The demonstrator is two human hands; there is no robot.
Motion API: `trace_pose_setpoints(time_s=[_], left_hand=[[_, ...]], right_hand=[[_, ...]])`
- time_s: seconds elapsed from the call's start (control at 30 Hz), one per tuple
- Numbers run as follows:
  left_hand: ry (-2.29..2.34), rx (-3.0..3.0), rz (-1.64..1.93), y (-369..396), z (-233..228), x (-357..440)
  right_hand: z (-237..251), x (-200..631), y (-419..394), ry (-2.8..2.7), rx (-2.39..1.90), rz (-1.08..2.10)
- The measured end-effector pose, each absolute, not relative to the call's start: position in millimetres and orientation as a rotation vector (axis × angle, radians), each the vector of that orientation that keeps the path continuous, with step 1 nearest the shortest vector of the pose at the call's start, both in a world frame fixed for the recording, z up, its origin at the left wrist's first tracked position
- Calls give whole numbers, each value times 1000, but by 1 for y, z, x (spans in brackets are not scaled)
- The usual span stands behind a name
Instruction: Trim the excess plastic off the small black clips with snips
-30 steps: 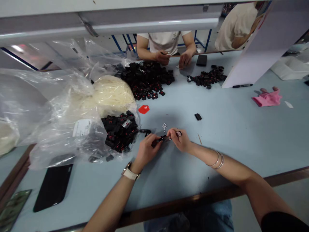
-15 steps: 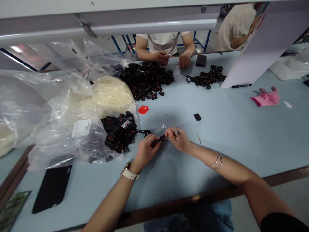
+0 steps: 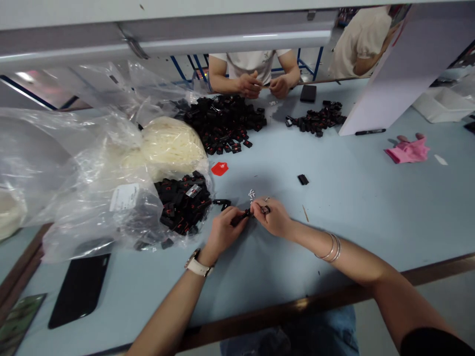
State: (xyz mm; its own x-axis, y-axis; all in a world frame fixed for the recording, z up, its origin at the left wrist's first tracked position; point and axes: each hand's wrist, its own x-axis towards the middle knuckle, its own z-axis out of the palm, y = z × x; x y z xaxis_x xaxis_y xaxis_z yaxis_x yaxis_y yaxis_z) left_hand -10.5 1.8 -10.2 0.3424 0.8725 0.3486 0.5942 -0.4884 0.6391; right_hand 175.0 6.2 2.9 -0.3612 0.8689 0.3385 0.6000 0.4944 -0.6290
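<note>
Black part: a small black piece [image 3: 243, 216] sits between both hands, just above the pale blue counter [image 3: 334, 198], near the middle of the scene.
Left hand: the left hand [image 3: 222, 231] has its fingers pressed together on the near-left end of the small black piece; a white-strapped watch [image 3: 198, 265] is on the wrist.
Right hand: the right hand [image 3: 272, 217] pinches the far-right end of the same piece with fingers closed; a dark ring shows on one finger, and bangles [image 3: 331, 247] sit on the forearm.
White bits: a few tiny white bits [image 3: 252, 194] lie on the counter just far of the hands.
Bag: a clear plastic bag [image 3: 122, 198] to the left holds black parts with red marks [image 3: 183, 200]; a cream-coloured bundle [image 3: 170, 143] lies far of it.
Loose items: a red tag [image 3: 219, 168] and a lone black part [image 3: 303, 179] lie far of the hands, well apart.
Phone: a dark phone [image 3: 79, 289] lies flat at the near left.
Far side: another person's hands [image 3: 265, 86] meet beside a big heap of black parts [image 3: 222, 121]; a smaller heap [image 3: 315, 118] lies to its right.
Right edge: a pink glove [image 3: 406, 151] and a black marker [image 3: 371, 131].
</note>
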Motion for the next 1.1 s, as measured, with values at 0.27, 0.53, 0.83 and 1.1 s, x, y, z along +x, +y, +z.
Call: trace_pose_setpoints(time_s=[0.27, 0.53, 0.83, 1.1], left_hand=[[1271, 2222, 941, 2, -11, -11], [1333, 2210, 898, 1, -6, -9], [1316, 2191, 913, 0, -5, -8], [1298, 2194, 949, 0, -3, -7]], right_hand=[[2, 172, 3, -2142, -1166, 549], [-11, 176, 4, -1668, -1115, 870], [-9, 176, 4, -1654, -1135, 890], [-9, 177, 6, -1741, -1110, 807]])
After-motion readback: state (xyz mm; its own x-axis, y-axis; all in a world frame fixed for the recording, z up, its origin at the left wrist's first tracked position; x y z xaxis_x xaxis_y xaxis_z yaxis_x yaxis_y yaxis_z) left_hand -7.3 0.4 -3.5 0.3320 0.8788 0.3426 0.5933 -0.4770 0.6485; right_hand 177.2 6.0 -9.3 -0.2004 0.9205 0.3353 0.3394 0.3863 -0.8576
